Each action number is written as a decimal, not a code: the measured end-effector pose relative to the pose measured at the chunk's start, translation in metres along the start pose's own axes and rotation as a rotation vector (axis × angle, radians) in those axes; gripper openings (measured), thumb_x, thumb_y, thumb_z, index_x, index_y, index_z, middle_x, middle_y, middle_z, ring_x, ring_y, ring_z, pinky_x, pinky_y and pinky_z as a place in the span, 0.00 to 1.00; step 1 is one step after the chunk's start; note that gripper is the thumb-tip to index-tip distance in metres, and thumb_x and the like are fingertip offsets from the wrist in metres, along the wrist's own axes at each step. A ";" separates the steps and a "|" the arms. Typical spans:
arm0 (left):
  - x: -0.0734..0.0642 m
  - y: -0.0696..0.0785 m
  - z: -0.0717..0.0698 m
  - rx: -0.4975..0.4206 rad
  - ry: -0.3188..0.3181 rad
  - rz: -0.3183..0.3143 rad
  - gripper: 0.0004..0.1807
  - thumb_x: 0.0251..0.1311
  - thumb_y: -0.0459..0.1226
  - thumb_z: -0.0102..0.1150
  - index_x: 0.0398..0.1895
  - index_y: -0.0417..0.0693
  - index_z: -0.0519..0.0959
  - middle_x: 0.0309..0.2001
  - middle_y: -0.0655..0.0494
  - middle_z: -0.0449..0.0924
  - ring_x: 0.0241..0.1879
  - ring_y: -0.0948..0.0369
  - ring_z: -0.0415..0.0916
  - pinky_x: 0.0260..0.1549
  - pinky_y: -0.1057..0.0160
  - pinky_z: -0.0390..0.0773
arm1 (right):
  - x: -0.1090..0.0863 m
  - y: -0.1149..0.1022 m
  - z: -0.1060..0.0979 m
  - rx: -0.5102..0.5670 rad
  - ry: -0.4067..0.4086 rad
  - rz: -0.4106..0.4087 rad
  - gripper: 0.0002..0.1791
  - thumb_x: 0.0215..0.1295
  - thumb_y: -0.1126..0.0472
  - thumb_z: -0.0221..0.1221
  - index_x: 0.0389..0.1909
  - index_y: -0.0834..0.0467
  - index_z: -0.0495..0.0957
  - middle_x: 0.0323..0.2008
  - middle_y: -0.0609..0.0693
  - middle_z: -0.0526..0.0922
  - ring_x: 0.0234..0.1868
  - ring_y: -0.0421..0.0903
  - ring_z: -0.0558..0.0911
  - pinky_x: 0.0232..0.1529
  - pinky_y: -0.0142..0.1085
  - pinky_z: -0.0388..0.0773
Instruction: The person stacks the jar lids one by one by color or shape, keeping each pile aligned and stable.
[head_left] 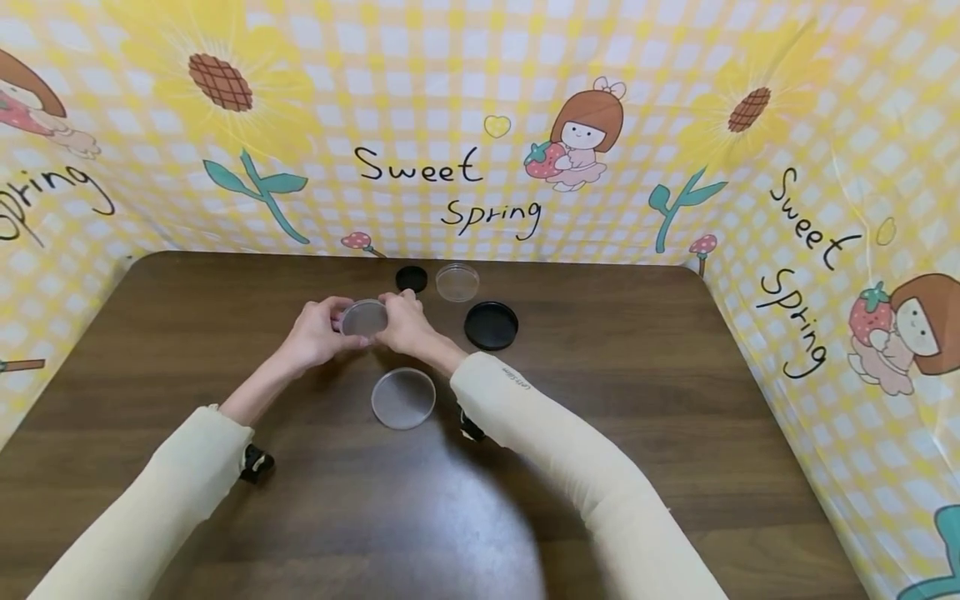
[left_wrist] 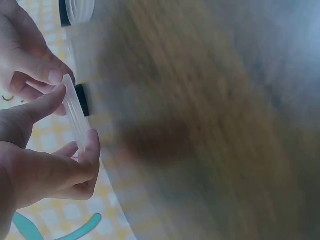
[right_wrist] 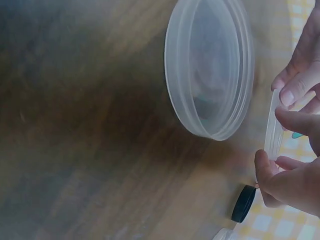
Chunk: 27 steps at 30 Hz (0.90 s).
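Note:
Both hands hold a small, shallow round plastic dish (head_left: 363, 317), clear and slightly frosted, tilted up above the table. My left hand (head_left: 318, 335) pinches its left edge between thumb and fingers. At the opposite edge, my right hand (head_left: 407, 327) grips it with thumb and fingertips. The right wrist view shows the dish (right_wrist: 273, 127) edge-on, with fine ridges along its side. Nearer to me, below the hands, a larger clear round dish (head_left: 403, 398) with a stepped rim lies on the table.
Behind the right hand lie a small black round lid (head_left: 411, 279) and a clear round dish (head_left: 457, 283). A larger black lid (head_left: 491, 325) is right of that hand. The brown wooden table (head_left: 637, 400) ends at a yellow checked cloth (head_left: 420, 100) at back and sides.

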<state>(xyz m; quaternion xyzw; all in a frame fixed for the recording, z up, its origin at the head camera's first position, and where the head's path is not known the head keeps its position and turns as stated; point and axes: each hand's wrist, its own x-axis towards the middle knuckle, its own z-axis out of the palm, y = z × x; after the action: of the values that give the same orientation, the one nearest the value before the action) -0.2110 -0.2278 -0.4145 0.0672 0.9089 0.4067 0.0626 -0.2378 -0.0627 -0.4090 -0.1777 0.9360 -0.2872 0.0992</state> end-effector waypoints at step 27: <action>-0.049 0.022 0.014 -0.023 -0.024 0.061 0.36 0.52 0.29 0.70 0.63 0.27 0.64 0.51 0.31 0.66 0.44 0.46 0.72 0.40 0.59 0.78 | -0.062 0.019 -0.008 0.204 -0.002 -0.141 0.36 0.52 0.65 0.72 0.63 0.66 0.69 0.50 0.58 0.74 0.49 0.44 0.76 0.45 0.23 0.72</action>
<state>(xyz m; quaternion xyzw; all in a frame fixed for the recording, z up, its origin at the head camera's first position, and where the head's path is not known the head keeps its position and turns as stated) -0.1586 -0.2113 -0.4047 0.0991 0.9008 0.4182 0.0616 -0.1889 -0.0194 -0.4082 -0.2323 0.8871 -0.3868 0.0975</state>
